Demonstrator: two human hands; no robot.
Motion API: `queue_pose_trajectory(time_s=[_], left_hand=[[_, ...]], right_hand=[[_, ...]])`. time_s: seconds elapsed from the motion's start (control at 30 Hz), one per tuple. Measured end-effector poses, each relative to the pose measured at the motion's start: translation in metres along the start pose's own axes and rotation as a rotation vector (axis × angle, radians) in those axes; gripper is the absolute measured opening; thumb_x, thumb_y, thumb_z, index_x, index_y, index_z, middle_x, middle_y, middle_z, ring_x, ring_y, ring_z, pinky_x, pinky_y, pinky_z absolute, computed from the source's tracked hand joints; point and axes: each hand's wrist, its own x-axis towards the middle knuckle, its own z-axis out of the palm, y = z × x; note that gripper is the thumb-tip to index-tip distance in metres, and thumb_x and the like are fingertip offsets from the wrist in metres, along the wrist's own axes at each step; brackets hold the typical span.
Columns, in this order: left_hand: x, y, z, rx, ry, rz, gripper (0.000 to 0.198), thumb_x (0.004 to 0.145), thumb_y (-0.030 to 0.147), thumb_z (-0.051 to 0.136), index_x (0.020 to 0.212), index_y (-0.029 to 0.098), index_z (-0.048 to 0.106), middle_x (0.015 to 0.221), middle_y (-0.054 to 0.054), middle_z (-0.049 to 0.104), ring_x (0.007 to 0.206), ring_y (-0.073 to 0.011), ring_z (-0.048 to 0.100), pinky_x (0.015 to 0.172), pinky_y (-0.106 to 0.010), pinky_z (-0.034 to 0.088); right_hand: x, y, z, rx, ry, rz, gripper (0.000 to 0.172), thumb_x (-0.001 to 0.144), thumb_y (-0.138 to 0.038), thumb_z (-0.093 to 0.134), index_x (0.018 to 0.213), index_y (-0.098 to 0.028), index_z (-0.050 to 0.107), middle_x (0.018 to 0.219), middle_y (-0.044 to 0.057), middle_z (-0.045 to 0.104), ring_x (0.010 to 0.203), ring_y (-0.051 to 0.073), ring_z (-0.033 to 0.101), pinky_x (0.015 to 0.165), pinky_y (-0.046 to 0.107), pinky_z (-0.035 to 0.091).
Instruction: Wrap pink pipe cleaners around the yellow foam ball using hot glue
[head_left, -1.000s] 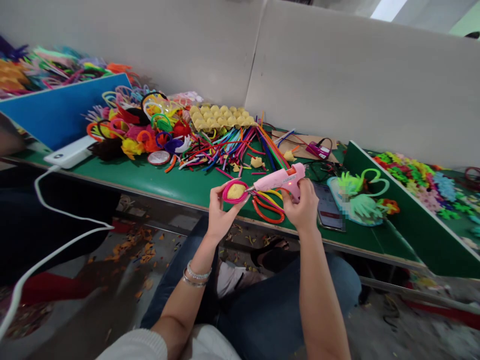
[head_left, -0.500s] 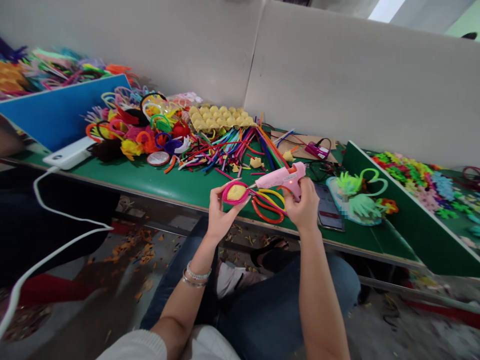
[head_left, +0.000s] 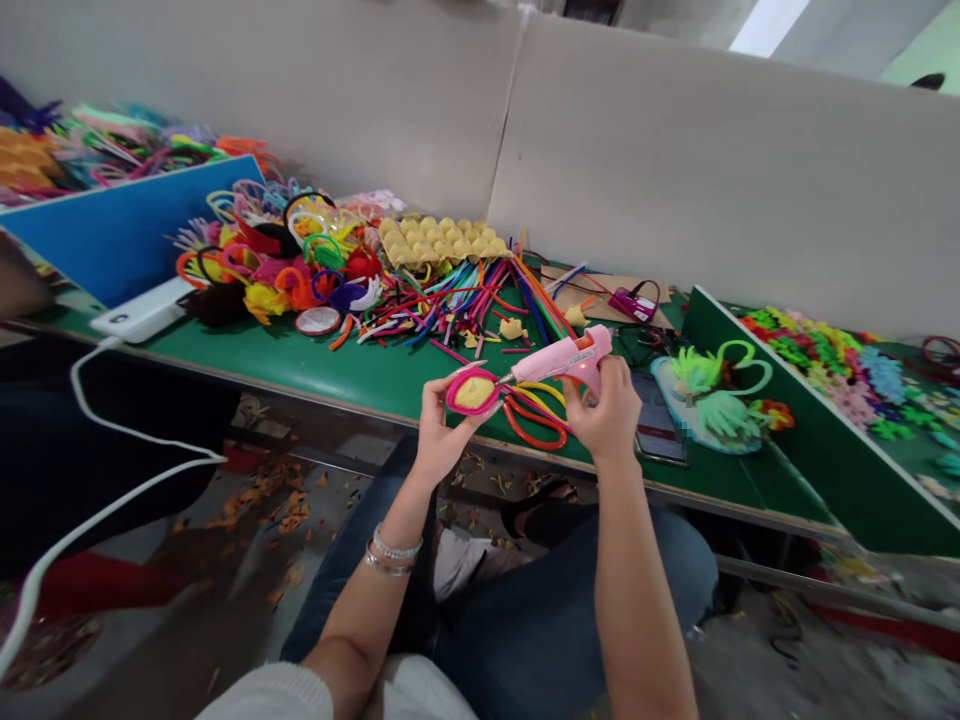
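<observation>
Our left hand (head_left: 441, 432) pinches a pink ring (head_left: 472, 409) with a yellow centre (head_left: 472, 390), thumb beneath and fingers at the upper left. We hold it over the worktop (head_left: 360, 375) close to the front edge, which our wrist crosses. Taking the ring as the clock's centre, our right hand (head_left: 606, 408) is at 3 o'clock, wrapped round the handle of the pink glue gun (head_left: 553, 360). The nozzle points back at the ring's 3 o'clock rim; we cannot tell whether it touches.

Just beside the ring, at 4 o'clock, an orange loop (head_left: 536, 441) and a yellow loop (head_left: 551, 388) crowd the space under the gun and near the front edge. Farther along 3 o'clock lie a phone (head_left: 660, 425), a pale green swan (head_left: 724, 395) and the green divider (head_left: 810, 440), bounding our right side. At 12 o'clock, loose stems (head_left: 469, 290) spread before the egg tray (head_left: 442, 243), which sits near the wall (head_left: 637, 150).

Our widest stretch of green surface runs from 9 to 10 o'clock, between the front edge and the stems, reaching a round disc (head_left: 317, 320). Beyond it are a white box (head_left: 142, 310) and the blue divider (head_left: 135, 230).
</observation>
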Motion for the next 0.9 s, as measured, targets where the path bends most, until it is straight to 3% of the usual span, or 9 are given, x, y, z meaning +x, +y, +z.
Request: queue_pose_trajectory(time_s=[0.27, 0.53, 0.77, 0.9], left_hand=[[0.002, 0.013, 0.001, -0.1, -0.075, 0.037, 0.055, 0.061, 0.024, 0.079, 0.103, 0.023, 0.043, 0.118, -0.009, 0.057, 0.114, -0.0211, 0.054, 0.095, -0.038, 0.046], [0.002, 0.024, -0.001, -0.196, -0.148, 0.013, 0.054, 0.061, 0.024, 0.079, 0.1, 0.024, 0.042, 0.121, -0.01, 0.057, 0.116, -0.0213, 0.054, 0.093, -0.037, 0.048], [0.002, 0.007, -0.007, -0.069, -0.14, -0.049, 0.055, 0.06, 0.024, 0.079, 0.103, 0.022, 0.045, 0.119, -0.011, 0.055, 0.117, -0.0228, 0.052, 0.097, -0.04, 0.044], [0.006, 0.005, -0.015, -0.005, -0.127, -0.072, 0.054, 0.061, 0.025, 0.078, 0.104, 0.02, 0.046, 0.118, -0.012, 0.056, 0.114, -0.0236, 0.053, 0.097, -0.041, 0.043]], right_hand=[[0.005, -0.005, -0.001, -0.165, -0.06, 0.084, 0.028, 0.078, -0.036, 0.048, 0.097, -0.015, 0.048, 0.089, 0.013, 0.055, 0.077, 0.025, 0.056, 0.055, 0.031, 0.041], [0.011, -0.003, 0.007, -0.242, -0.203, 0.255, 0.036, 0.08, -0.045, 0.047, 0.103, -0.017, 0.048, 0.098, 0.011, 0.055, 0.083, 0.024, 0.056, 0.056, 0.029, 0.036], [0.009, 0.02, 0.009, -0.325, -0.438, 0.516, 0.039, 0.079, -0.045, 0.05, 0.105, -0.016, 0.048, 0.104, 0.011, 0.055, 0.084, 0.023, 0.057, 0.06, 0.029, 0.036], [0.003, 0.031, 0.011, -0.335, -0.588, 0.516, 0.044, 0.079, -0.048, 0.051, 0.105, -0.013, 0.05, 0.103, 0.015, 0.055, 0.089, 0.025, 0.056, 0.067, 0.031, 0.039]])
